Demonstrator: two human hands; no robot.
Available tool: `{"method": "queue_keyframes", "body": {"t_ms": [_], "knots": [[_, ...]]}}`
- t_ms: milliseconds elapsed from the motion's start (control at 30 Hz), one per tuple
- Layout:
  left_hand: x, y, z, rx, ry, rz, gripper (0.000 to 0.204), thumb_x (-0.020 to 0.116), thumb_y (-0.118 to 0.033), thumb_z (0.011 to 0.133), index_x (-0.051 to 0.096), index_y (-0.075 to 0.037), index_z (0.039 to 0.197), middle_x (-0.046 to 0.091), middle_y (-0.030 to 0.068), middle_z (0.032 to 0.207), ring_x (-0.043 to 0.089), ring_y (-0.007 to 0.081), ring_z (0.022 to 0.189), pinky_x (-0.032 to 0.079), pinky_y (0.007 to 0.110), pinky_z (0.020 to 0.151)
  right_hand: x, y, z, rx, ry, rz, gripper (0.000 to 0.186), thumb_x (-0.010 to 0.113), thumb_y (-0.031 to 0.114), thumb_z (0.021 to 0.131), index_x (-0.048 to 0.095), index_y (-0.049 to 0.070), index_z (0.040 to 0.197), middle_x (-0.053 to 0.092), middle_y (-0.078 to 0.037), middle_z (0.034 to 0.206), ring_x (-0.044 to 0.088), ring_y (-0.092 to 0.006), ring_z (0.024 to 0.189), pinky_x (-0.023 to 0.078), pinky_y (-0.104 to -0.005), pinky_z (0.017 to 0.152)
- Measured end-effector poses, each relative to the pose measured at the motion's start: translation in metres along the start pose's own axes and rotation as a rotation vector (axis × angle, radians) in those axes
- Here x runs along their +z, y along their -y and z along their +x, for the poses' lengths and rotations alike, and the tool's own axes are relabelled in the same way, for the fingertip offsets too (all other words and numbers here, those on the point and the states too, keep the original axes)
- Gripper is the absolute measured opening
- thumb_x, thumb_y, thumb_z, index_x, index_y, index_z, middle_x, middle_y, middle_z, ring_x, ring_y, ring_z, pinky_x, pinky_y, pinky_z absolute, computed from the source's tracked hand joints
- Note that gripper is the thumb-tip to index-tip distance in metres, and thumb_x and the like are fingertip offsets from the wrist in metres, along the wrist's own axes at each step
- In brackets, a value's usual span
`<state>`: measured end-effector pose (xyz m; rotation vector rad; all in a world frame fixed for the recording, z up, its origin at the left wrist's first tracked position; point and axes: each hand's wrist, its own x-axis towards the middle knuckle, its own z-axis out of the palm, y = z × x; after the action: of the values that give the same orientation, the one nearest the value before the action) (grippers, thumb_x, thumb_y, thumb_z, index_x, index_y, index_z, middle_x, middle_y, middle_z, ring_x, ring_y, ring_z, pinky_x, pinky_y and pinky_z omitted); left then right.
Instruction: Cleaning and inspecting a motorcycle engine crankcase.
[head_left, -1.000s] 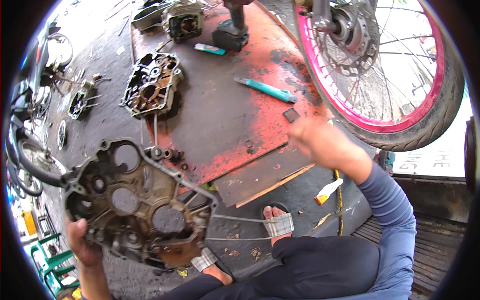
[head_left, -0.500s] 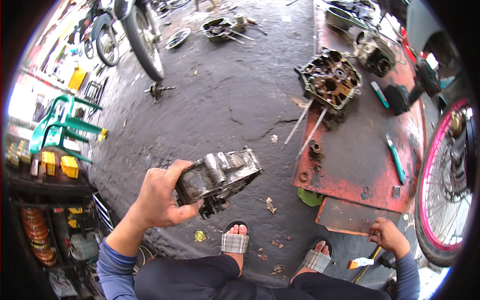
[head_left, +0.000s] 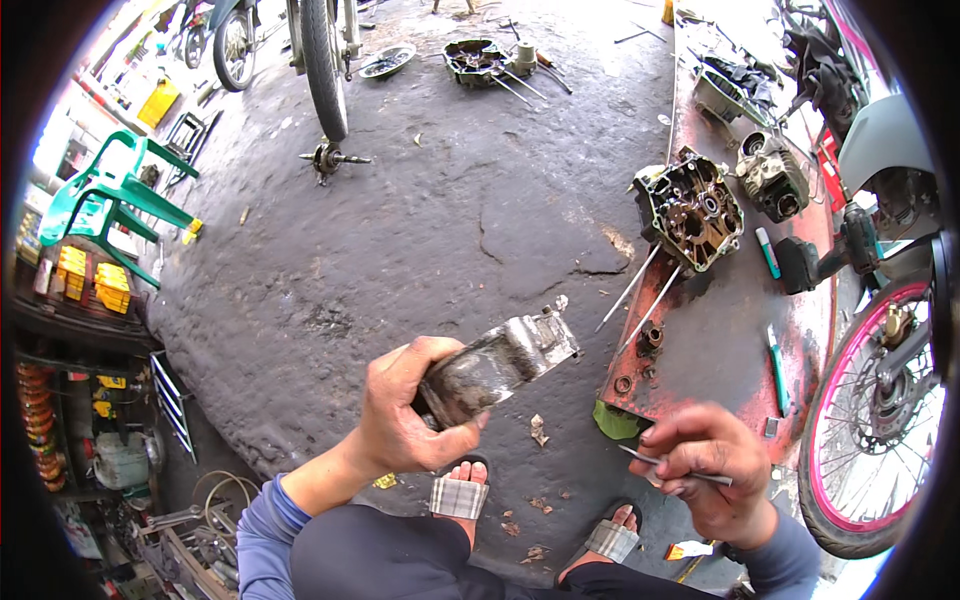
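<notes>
My left hand grips a grimy metal engine casing, held up in front of my legs and seen edge-on. My right hand, by the near edge of the red metal plate, pinches a thin metal tool; its exact kind I cannot tell. An open crankcase with two long studs lies on that plate, beside a cylinder head. Small round metal parts, a teal box cutter and a black cordless power tool are also on it.
A bicycle wheel with pink rim stands at right. Another engine part, a shaft and a motorcycle front wheel are on the dark floor ahead. Green plastic chairs and a cluttered shelf are at left.
My view has swung leftward. The casing has turned from open face to edge-on in my left hand. My right hand has risen from the plate's edge and now shows a thin tool.
</notes>
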<state>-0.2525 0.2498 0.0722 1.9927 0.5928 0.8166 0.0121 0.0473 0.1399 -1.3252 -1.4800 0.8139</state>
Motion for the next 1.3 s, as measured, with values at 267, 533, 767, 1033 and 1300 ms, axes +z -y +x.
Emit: {"method": "queue_keyframes", "body": {"t_ms": [267,533,767,1033,1300], "knots": [[0.013,-0.002,0.011,0.139,0.138,0.024,0.054,0.086,-0.014,0.064,0.064,0.0,0.11,0.071,0.0105,0.089,0.069,0.0247,0.074,0.055,0.034,0.069,0.068,-0.028,0.045,0.126,-0.515,0.46,0.014,0.079,-0.006,0.091,0.071,-0.002,0.103,0.073,-0.011,0.102,0.071,-0.0146,0.087,0.061,-0.0284,0.077],[0.0,-0.001,0.042,0.2,0.401,-0.056,0.052,0.08,-0.017,0.061,0.066,0.0,0.109,0.066,0.012,0.086,0.062,0.0332,0.074,0.052,0.042,0.067,0.074,-0.017,0.025,0.129,-0.569,0.18,0.017,0.084,-0.002,0.087,0.071,-0.003,0.098,0.072,-0.011,0.091,0.068,-0.0176,0.085,0.054,-0.0303,0.075],[0.007,-0.001,0.045,0.205,0.527,-0.033,0.058,0.08,-0.015,0.065,0.063,-0.004,0.119,0.065,0.0124,0.096,0.059,0.0329,0.086,0.049,0.045,0.08,0.093,-0.001,0.02,0.237,-0.776,0.245,0.01,0.081,-0.001,0.09,0.073,-0.003,0.095,0.072,-0.011,0.093,0.066,-0.0148,0.082,0.052,-0.0279,0.072],[0.037,0.01,0.046,0.298,0.542,-0.006,0.066,0.087,-0.02,0.063,0.063,-0.005,0.122,0.066,0.0094,0.091,0.061,0.0304,0.079,0.051,0.043,0.069,0.099,-0.019,-0.008,0.247,-0.974,0.344,0.009,0.079,0.001,0.093,0.072,-0.005,0.096,0.07,-0.008,0.091,0.061,-0.0093,0.077,0.047,-0.0238,0.067],[0.05,0.009,0.042,0.246,0.506,-0.01,0.068,0.088,-0.017,0.063,0.062,-0.005,0.125,0.065,0.011,0.087,0.064,0.0303,0.073,0.053,0.041,0.065,0.105,-0.007,-0.005,0.336,-1.102,0.336,0.007,0.073,0.001,0.098,0.071,-0.006,0.097,0.07,-0.009,0.089,0.063,-0.0095,0.074,0.05,-0.0236,0.064]]}}
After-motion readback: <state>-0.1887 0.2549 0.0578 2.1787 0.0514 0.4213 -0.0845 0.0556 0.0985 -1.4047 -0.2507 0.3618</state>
